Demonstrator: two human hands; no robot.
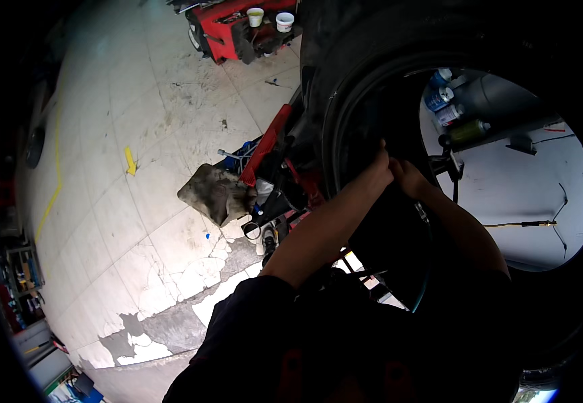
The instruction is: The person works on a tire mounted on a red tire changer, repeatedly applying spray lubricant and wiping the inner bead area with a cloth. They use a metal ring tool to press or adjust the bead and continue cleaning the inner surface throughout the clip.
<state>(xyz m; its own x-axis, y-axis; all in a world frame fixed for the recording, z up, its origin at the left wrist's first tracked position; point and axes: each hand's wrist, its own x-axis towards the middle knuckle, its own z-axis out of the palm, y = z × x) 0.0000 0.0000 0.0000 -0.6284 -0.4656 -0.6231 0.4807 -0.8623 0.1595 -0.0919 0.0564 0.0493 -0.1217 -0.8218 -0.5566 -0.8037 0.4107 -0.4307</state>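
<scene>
a pale tiled floor [110,201] is spreading across the left half of the view, its surface cracking and flaking toward the bottom. a big black tire [365,80] is taking up most of the right side, directly in front of the person, and its round opening is facing them. through that opening a whitish surface [526,208] is showing, with a thin hose [516,224] lying across it. a red wheeled unit [221,33] is standing at the top of the floor. a dark-stained squarish pad [214,195] is sitting left of the forearms, and a red bar [266,148] is slanting up just beside it. the left hand [383,164] is reaching up into the tire's dark inner side, and the right hand [409,178] is working close beside it, the two nearly meeting. shadow is hiding the fingers of both, so i cannot tell whether either is pinching something or spreading. several spray cans [438,99] are clustering at the upper left of the opening. two white tubs [284,22] are resting on the red unit. a yellow arrow [130,161] is marking the floor, and a tiny blue scrap [208,236] is lying below the pad.
</scene>
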